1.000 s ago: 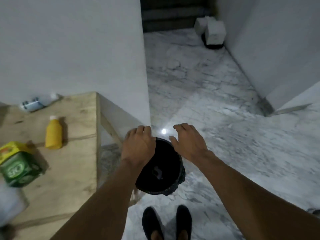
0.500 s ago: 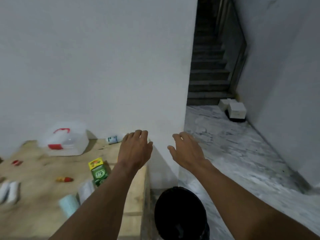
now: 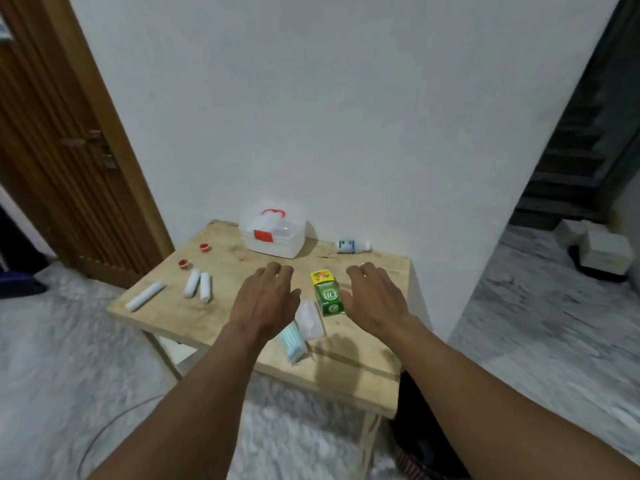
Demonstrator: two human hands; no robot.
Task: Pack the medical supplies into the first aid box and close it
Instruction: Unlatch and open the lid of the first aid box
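A translucent white first aid box (image 3: pixel 274 233) with a red handle and red latch stands shut at the back of a small wooden table (image 3: pixel 221 317). On the table lie a green and yellow carton (image 3: pixel 326 293), a white packet (image 3: pixel 309 320), a pale blue mask pack (image 3: pixel 292 342), three white bandage rolls (image 3: pixel 192 283), two small red caps (image 3: pixel 183 263) and a white bottle (image 3: pixel 352 246) on its side. My left hand (image 3: pixel 265 299) and my right hand (image 3: pixel 374 297) hover palm down over the table on either side of the carton, fingers apart, holding nothing.
A white wall rises behind the table. A brown wooden door (image 3: pixel 59 147) stands at the left. To the right are a dark stairway (image 3: pixel 575 157) and white boxes (image 3: pixel 604 249) on the marble floor. A black bin (image 3: pixel 419 434) sits beside the table's right leg.
The view has swung up and left from the black bin to the table. Both hands have left the bin and now hover over the supplies, still empty.
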